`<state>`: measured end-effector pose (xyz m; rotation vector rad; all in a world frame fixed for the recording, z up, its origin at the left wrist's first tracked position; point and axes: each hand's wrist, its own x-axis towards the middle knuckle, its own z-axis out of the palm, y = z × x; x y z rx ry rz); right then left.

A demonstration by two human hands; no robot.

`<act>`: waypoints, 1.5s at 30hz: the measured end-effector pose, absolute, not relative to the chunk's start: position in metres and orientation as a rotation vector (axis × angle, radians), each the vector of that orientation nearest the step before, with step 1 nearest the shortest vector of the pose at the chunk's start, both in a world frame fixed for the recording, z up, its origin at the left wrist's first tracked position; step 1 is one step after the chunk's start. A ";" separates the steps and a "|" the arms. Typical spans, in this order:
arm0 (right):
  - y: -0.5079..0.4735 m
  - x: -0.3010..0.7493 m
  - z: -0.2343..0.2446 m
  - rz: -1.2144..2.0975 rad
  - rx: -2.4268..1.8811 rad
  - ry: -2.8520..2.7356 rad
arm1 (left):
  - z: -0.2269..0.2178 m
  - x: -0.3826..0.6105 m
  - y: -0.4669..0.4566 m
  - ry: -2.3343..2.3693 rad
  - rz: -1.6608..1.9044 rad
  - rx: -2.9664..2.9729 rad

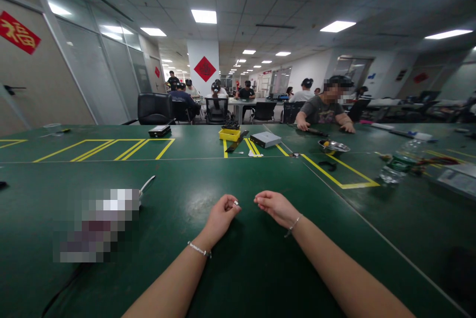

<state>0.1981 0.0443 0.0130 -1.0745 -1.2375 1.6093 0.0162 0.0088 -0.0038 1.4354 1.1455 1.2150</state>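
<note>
My left hand (222,215) rests on the green table (238,268) with its fingers curled in, and a small silvery thing shows at the fingertips. My right hand (274,207) lies a little to its right, fingers loosely curled together, nothing plain in them. The two hands are close but apart. Each wrist wears a thin bracelet.
A blurred-out patch (97,223) with a white handle sticking out lies to the left. Farther back sit a yellow tray (229,134), a grey box (265,139), a metal bowl (333,146) and a plastic bottle (400,163). A person (327,107) sits across the table.
</note>
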 end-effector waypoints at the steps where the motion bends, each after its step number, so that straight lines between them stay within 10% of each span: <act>1: 0.040 0.194 0.013 1.653 -1.066 -1.255 | -0.004 0.016 0.009 1.143 1.218 1.443; 45: 0.034 0.169 -0.007 1.348 -1.136 -1.486 | 0.000 0.018 0.003 1.286 1.110 1.597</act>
